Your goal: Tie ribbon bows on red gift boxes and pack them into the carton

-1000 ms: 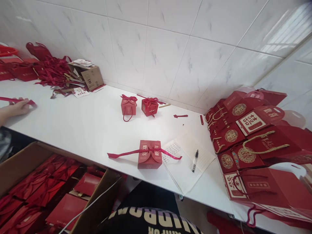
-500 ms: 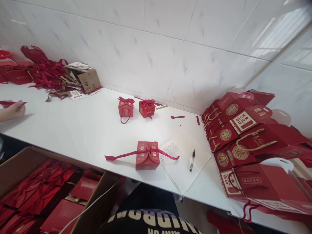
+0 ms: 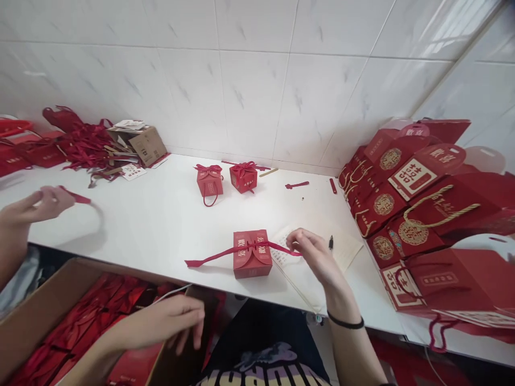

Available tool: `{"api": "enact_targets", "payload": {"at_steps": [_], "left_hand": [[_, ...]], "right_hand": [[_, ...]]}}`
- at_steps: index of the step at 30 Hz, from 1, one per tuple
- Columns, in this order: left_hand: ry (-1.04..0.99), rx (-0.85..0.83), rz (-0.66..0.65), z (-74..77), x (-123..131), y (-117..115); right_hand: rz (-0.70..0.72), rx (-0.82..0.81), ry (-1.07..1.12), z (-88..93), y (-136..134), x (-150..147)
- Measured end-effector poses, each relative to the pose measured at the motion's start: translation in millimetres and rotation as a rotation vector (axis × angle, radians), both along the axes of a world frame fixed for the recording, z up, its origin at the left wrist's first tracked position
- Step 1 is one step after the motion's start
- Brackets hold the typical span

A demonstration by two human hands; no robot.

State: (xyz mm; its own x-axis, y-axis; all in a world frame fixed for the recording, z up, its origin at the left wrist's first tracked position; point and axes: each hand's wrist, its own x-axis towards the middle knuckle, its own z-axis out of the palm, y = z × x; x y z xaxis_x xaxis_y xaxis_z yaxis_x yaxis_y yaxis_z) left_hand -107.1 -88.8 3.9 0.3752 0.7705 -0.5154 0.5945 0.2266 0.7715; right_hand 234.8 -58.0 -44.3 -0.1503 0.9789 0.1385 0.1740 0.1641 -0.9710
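Note:
A small red gift box with gold lettering stands near the table's front edge. A dark red ribbon passes through its top, one end reaching left and the other right. My right hand is closed on the ribbon's right end, fingers pinched, over the open notebook. My left hand hangs above the carton below the table edge, holding nothing, with its fingers loosely apart. Two finished-looking red boxes with bows, a left box and a right box, stand farther back.
At the left, another person's hand holds a red strip. An open carton full of red boxes sits below the table. Red gift bags crowd the right side. A notebook with a pen lies beside the box. Ribbons heap back left.
Both my hands have come into view, and my right hand has taken hold of the ribbon's right end. The other person's hand shows farther in. The camera view has shifted slightly.

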Motion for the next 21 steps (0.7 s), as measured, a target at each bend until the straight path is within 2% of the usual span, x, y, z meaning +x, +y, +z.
{"api": "enact_targets", "payload": {"at_steps": [2,3,7,9,11,12,14,16,18,19,21], "left_hand": [[-0.035,-0.080,-0.072,-20.2,26.8,-14.1],[-0.062,-0.063,-0.056,-27.2,36.8,-14.6],[-0.249,0.172,0.222,-43.2,62.5,-0.7],[-0.373,0.096,0.179,-51.0,71.7,-0.8],[-0.431,-0.005,0.077,-60.5,79.2,-7.8],[-0.443,-0.012,0.069,-65.4,81.8,-12.0],[-0.480,0.105,0.190,-73.3,84.8,-17.6],[-0.492,0.350,0.403,-76.4,85.1,-16.0],[-0.373,0.578,0.546,-73.9,84.1,-7.4],[-0.275,0.648,0.555,-71.4,83.4,-1.4],[-0.086,0.689,0.485,-66.0,81.6,11.2]], "right_hand": [[-0.071,-0.014,-0.032,-12.1,5.4,-11.1],[-0.105,-0.017,-0.065,-18.8,8.1,-15.2],[-0.094,-0.058,-0.157,-38.9,14.5,-21.9],[-0.045,-0.095,-0.159,-42.0,15.3,-21.9],[-0.001,-0.121,-0.143,-41.8,15.2,-21.8],[0.021,-0.129,-0.128,-41.1,15.0,-21.8],[0.055,-0.145,-0.095,-39.9,14.7,-22.1],[0.062,-0.158,-0.063,-39.6,14.3,-22.6],[0.058,-0.166,-0.043,-39.6,13.8,-23.1],[0.062,-0.170,-0.033,-39.5,13.5,-23.2],[0.091,-0.187,-0.012,-38.4,12.8,-23.2]]}}
